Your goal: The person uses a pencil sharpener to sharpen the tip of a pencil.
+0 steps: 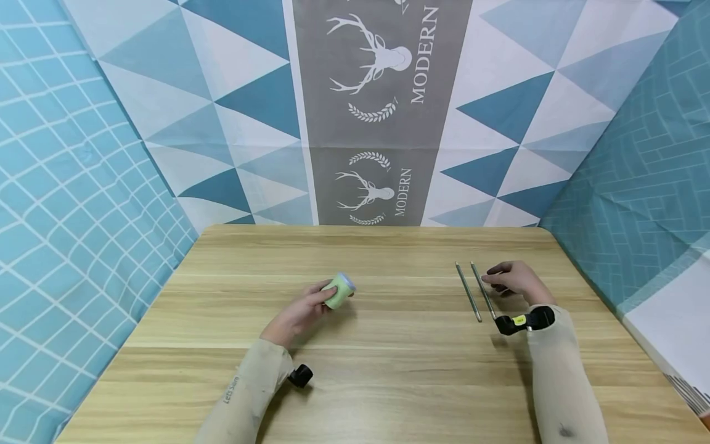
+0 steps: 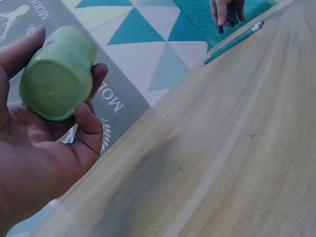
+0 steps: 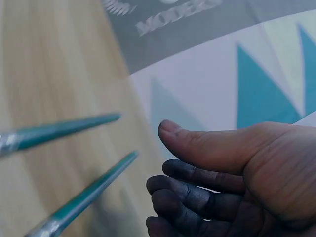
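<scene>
My left hand (image 1: pixel 305 313) grips a small green cup (image 1: pixel 338 295) with a pale blue rim, tilted and held above the table. In the left wrist view the cup's round green base (image 2: pixel 53 89) faces the camera, with the thumb on one side and fingers around the other. On the right, two slim green pencils (image 1: pixel 468 293) lie side by side on the tabletop, with silvery bands near one end. Close beside them hovers my right hand (image 1: pixel 517 280). The right wrist view shows its fingers (image 3: pixel 197 195) loosely bent and apart from the pencils, with nothing held.
The wooden table (image 1: pixel 388 382) has rounded far corners. Behind it hangs a cloth with triangles and deer heads (image 1: pixel 366 111). Blue tiled-pattern cloths line the left (image 1: pixel 83 203) and right (image 1: pixel 649 185) sides. A black camera sits on each wrist.
</scene>
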{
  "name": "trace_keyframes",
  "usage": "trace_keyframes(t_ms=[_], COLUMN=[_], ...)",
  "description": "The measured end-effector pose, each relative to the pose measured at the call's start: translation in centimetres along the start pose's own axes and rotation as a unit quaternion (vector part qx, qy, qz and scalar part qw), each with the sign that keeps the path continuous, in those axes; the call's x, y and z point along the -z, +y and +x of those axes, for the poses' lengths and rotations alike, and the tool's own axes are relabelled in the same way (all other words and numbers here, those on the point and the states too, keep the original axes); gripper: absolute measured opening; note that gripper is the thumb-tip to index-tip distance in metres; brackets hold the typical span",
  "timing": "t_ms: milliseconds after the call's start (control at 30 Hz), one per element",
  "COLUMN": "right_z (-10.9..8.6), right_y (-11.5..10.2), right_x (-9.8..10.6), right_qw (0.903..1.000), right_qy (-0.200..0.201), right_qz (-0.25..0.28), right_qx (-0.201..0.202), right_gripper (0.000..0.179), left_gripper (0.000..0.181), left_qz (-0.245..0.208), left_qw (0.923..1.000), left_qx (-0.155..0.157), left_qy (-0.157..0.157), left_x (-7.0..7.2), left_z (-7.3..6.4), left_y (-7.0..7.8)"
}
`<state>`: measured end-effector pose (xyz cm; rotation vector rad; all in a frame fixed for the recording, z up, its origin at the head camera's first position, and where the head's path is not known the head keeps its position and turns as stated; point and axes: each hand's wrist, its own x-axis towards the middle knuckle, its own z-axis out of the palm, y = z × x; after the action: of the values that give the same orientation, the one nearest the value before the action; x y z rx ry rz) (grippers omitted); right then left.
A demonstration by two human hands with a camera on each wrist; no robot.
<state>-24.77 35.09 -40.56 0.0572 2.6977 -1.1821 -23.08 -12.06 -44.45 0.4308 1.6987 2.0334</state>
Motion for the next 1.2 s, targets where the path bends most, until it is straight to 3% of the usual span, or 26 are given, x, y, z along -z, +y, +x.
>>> trace_keyframes(t_ms=[167, 300, 467, 733, 1000, 1200], right_z=[-1.2, -2.0, -2.6, -3.6, -4.0, -4.6], right_y=[-1.6, -2.6, -3.9, -5.2, -6.5, -8.0], right_x=[-0.2, -0.7, -1.1, -1.5, -2.7, -3.5], right_qw=[0.999, 0.9972, 0.9945, 0.9868, 0.9764, 0.9763], right_qy=[0.006, 0.003, -0.009, -0.045, -0.105, -0.11], right_qz=[0.04, 0.06, 0.07, 0.078, 0.045, -0.012], right_qx=[0.02, 0.044, 0.077, 0.135, 0.184, 0.186], right_gripper=[0.058, 0.057, 0.055, 0.048, 0.04, 0.042], left_gripper=[0.063, 0.068, 0.065, 0.063, 0.057, 0.057], left_qz=[-0.012, -0.006, 0.053, 0.121, 0.238, 0.291], left_qw=[0.9999, 0.9991, 0.9947, 0.988, 0.9681, 0.9531], left_qx=[-0.012, -0.013, -0.024, -0.024, -0.033, -0.038], left_qy=[0.0, 0.039, 0.085, 0.093, 0.07, 0.073], left_x=[0.4, 0.5, 1.0, 2.7, 3.5, 3.8], left_z=[-0.2, -0.2, -0.2, -0.2, -0.3, -0.5], left_y=[0.1, 0.2, 0.3, -0.2, -0.1, -0.1])
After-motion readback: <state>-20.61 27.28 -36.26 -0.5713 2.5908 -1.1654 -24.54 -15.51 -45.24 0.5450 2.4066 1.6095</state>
